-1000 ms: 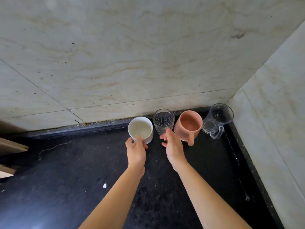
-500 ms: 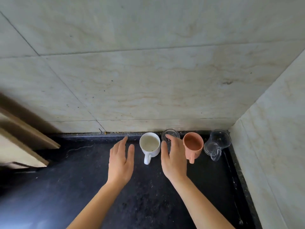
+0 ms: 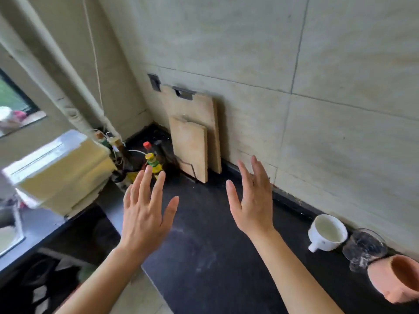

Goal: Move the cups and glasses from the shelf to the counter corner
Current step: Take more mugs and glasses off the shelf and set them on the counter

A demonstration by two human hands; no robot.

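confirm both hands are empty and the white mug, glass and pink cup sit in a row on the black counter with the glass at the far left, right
Not quite: the head view shows the white mug at the far left, with the glass in the middle. The rest holds: both hands are empty and the pink cup is on the black counter.

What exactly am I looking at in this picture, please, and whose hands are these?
There is no machine here: a person wears a wide-angle camera on the head, looking forward and down, so you see their own arms. The left hand and right hand are both open, held above the black counter, holding nothing. At the right, along the wall, stand a white mug, a clear glass and a pink mug. Farther back, two wooden cutting boards lean against the wall, beside some bottles.
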